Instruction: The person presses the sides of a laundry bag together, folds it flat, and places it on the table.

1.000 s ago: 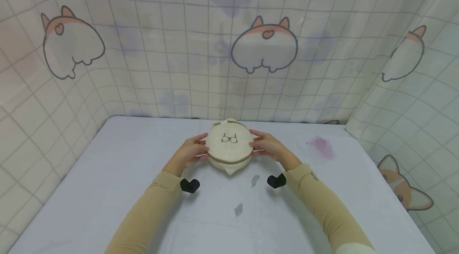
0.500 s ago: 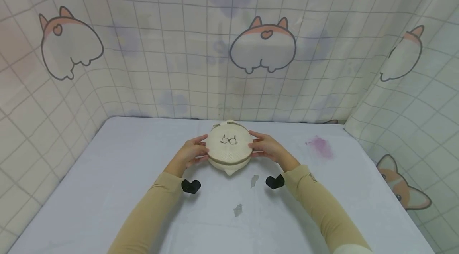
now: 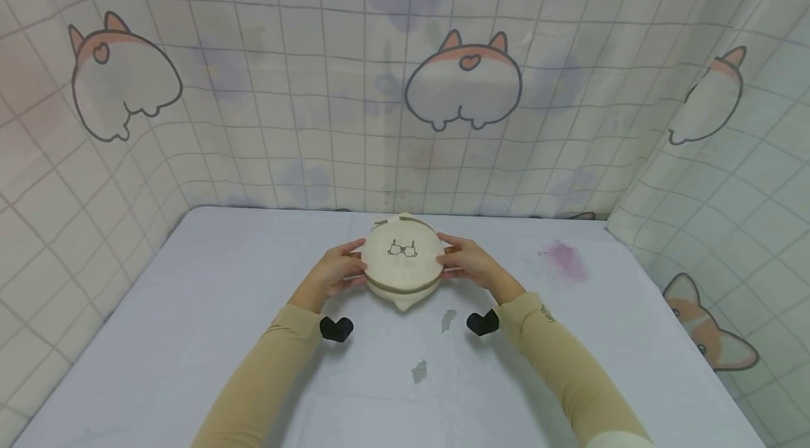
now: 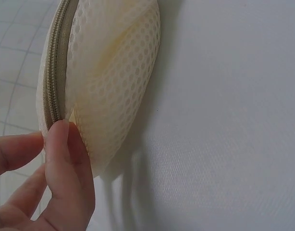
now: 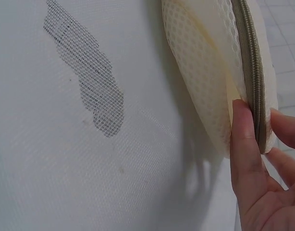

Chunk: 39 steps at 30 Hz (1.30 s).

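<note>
Between both hands is a round cream mesh laundry bag (image 3: 403, 269), with a brown zipper (image 3: 405, 289) around its edge and a glasses drawing on its top. My left hand (image 3: 333, 272) grips its left edge. The left wrist view shows that thumb and fingers pinching the rim by the zipper (image 4: 54, 62). My right hand (image 3: 474, 265) pinches the opposite edge, its fingers beside the zipper (image 5: 253, 62) in the right wrist view. Honeycomb mesh (image 4: 123, 67) makes up the lower side of the bag. The bag's far underside is hidden.
A white-covered table (image 3: 190, 335) lies under the hands. Two grey patches (image 3: 420, 371) mark its cover near the middle, and a pink stain (image 3: 565, 260) lies to the right. Behind and at both sides hangs a grid-patterned curtain (image 3: 304, 117) with corgi prints.
Both hands keep their hold on the laundry bag. In the head view the bag and hands sit a few pixels lower, and the background has shifted slightly too.
</note>
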Available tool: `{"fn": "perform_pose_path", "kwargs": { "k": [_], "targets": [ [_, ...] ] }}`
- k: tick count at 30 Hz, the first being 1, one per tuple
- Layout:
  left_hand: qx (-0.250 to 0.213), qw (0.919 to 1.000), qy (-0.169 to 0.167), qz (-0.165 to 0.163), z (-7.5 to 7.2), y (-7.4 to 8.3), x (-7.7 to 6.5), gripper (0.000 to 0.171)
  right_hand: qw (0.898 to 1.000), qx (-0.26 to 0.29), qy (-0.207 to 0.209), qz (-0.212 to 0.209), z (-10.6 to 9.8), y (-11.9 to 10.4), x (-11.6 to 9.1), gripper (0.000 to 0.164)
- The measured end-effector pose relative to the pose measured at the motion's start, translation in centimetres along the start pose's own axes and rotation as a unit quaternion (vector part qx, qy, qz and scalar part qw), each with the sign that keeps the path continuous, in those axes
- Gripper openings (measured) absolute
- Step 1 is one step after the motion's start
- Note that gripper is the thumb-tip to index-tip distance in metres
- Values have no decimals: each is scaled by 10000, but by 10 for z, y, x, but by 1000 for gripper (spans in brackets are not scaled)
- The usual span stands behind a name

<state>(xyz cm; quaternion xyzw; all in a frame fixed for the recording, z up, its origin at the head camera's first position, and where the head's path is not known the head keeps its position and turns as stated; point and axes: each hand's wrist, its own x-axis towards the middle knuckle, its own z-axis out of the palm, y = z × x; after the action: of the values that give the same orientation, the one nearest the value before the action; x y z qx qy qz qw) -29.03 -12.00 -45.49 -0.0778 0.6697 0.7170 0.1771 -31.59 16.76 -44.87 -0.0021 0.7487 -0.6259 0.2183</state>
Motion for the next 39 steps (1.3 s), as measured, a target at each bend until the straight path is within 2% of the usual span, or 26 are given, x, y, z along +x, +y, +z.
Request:
{"fn": "perform_pose_path", "kwargs": {
  "k": [10,28,39],
  "targets": [
    [209,9997,134,-52,0,-2,3,67,9999,-143,29,20,1,-2,-2,72],
    [322,9993,158,-78,0,-1,4,68,9994,-311,120,44,2,-2,1,71],
    [450,9987,191,-136,2,3,3,71,9981,-581,150,-129,5,-9,-2,69]
  ]
}}
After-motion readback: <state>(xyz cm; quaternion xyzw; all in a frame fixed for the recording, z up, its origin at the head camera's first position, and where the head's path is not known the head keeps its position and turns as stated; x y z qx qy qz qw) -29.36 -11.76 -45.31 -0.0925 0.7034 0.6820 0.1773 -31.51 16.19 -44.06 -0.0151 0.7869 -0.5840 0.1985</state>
